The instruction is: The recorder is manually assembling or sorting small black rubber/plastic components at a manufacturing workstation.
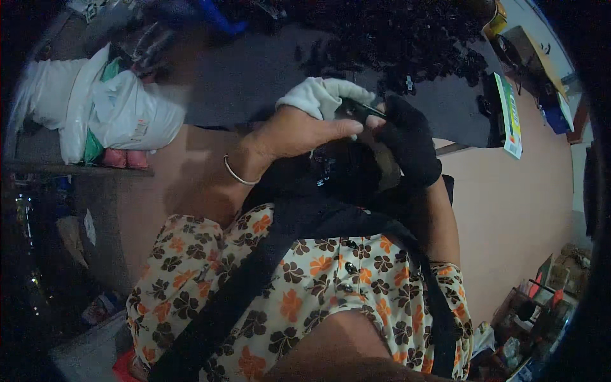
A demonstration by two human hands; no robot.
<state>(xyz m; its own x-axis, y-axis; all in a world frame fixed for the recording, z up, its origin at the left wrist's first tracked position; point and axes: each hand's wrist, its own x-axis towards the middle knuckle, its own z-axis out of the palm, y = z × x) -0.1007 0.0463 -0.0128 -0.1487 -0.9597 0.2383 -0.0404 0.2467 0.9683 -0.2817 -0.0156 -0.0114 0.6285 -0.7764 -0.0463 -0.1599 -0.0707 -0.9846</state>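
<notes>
Left hand [316,109], in a white glove that leaves the thumb bare, curls over a small dark part [361,111] with fingers above and thumb below, pinching it at the left end; right hand [412,141], in a black glove with bare fingertips, closes on the right end of the same part, most of its fingers lost in the dark glove. Part sits between the two hands, over the near edge of the dark grey table [235,83], in front of the chest; exact shape too dark to tell. Light bracelet [240,172] on the left wrist. Below the hands, a small shiny piece [326,168] shows against dark stuff near the lap, can't tell what it rests on. Far side of the table carries a wide heap of black pieces [414,41], with one small pale piece [409,83] at its near edge. Blue item [221,20] at the top, blurred. Right end of the table: a flat white, green and yellow printed item [509,114], tilted. Left: bulging white bags [130,111] bunched together, pinkish-red items [126,158] just under them. Person wears a cream floral shirt [291,305] with dark straps [210,312] over it; mixed clutter [541,312] at lower right, well apart from the hands
</notes>
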